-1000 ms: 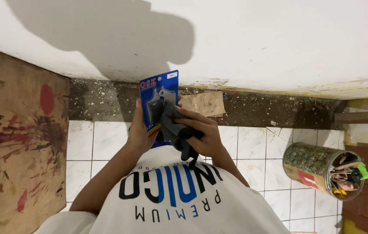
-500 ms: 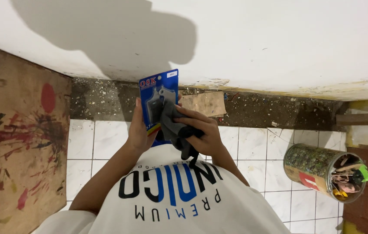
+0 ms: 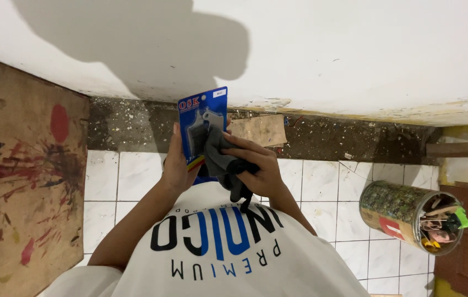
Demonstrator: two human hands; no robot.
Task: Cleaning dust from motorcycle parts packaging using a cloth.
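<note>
White floor tiles (image 3: 322, 181) run up to a dirty dark strip below a white wall (image 3: 355, 49). Over the tiles, the left hand (image 3: 178, 165) clasps a blue blister pack (image 3: 198, 118) upright, while the right hand (image 3: 261, 168) presses a dark grey cloth (image 3: 224, 159) against its front. A paint-stained board (image 3: 19, 181) lies left; a tin of odds and ends (image 3: 410, 214) stands right.

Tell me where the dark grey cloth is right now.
Centre of the head view: the dark grey cloth is bunched in the right hand, pressed against the blue blister pack held by the left hand.
</note>
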